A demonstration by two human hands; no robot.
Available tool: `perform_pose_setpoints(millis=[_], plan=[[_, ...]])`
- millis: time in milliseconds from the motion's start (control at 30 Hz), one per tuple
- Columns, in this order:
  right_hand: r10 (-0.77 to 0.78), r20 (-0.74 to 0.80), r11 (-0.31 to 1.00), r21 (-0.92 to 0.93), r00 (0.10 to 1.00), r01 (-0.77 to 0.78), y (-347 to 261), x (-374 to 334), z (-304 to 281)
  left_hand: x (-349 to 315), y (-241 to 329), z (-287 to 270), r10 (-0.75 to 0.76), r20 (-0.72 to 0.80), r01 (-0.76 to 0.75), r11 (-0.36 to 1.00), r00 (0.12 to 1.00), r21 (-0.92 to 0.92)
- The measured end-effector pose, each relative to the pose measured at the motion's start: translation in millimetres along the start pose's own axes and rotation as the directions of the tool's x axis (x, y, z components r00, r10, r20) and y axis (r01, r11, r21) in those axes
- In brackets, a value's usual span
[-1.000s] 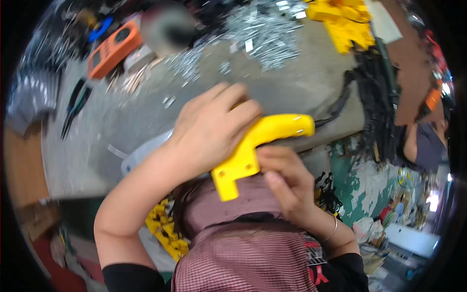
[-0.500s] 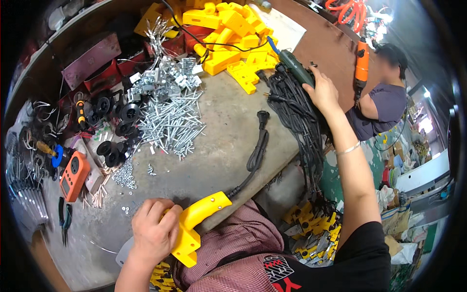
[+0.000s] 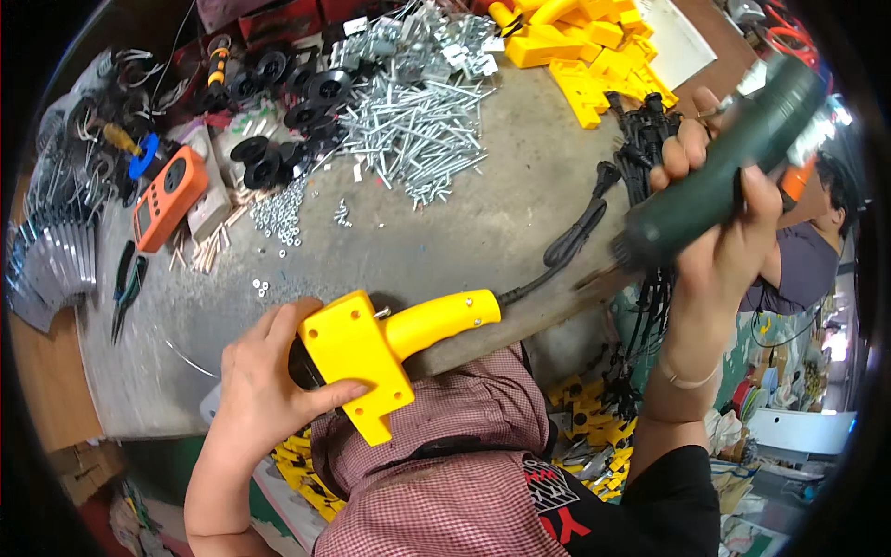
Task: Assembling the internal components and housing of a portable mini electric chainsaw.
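My left hand (image 3: 260, 376) grips a yellow plastic tool housing (image 3: 357, 348) at the table's front edge, thumb on its lower face and fingers behind its left side. Its handle points right, and a black power cord (image 3: 575, 237) runs from the handle end to a bundled plug on the table. Several holes show in the housing, with a small metal part beside the handle's base. Raised at the right, my right hand (image 3: 719, 241) is closed round a dark green power screwdriver (image 3: 729, 172), its front end tilted down toward the left. The screwdriver is slightly blurred, its bit hard to make out.
Long screws (image 3: 413, 135) lie heaped at the back, beside metal brackets (image 3: 418, 42) and yellow housings (image 3: 594, 46). Nuts (image 3: 278, 213), black spools (image 3: 260, 162), an orange meter (image 3: 170, 200) and pliers (image 3: 127, 288) are at left. Black cords (image 3: 645, 153) hang over the right edge. A co-worker (image 3: 798, 260) sits beyond.
My right hand has lifted the screwdriver from above the cord bundle and brought it nearer. My left hand has turned the yellow housing and raised it, so its holed face now shows.
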State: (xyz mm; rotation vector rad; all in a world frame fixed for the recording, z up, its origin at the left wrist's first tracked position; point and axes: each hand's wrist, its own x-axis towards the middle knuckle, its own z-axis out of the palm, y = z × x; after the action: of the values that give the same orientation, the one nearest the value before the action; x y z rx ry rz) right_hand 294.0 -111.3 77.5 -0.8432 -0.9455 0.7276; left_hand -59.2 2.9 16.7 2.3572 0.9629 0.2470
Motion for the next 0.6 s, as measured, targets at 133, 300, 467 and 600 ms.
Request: perform_pose_setpoints(millis=[133, 300, 467, 600], plan=[[-0.062, 0.111, 0.998, 0.018, 0.992, 0.061, 17.9, -23.8, 64.1, 8.5, 1.5, -8.1, 0.095, -0.106, -0.084, 0.991, 0.990, 0.102], [-0.131, -0.041, 0.988, -0.091, 0.991, 0.127, 42.0, -45.5, 94.3, 11.7, 3.6, -9.1, 0.004, -0.030, -0.001, 0.995, 1.000, 0.099], [-0.097, -0.012, 0.981, -0.168, 0.995, 0.094, 52.8, -52.7, 95.5, 11.1, 4.1, -9.6, -0.080, 0.006, 0.079, 0.993, 0.997, 0.086], [-0.207, 0.142, 0.965, -0.133, 0.968, 0.225, 61.9, -44.9, 89.5, 14.4, 4.4, -10.9, -0.116, 0.052, 0.113, 0.992, 0.992, 0.053]])
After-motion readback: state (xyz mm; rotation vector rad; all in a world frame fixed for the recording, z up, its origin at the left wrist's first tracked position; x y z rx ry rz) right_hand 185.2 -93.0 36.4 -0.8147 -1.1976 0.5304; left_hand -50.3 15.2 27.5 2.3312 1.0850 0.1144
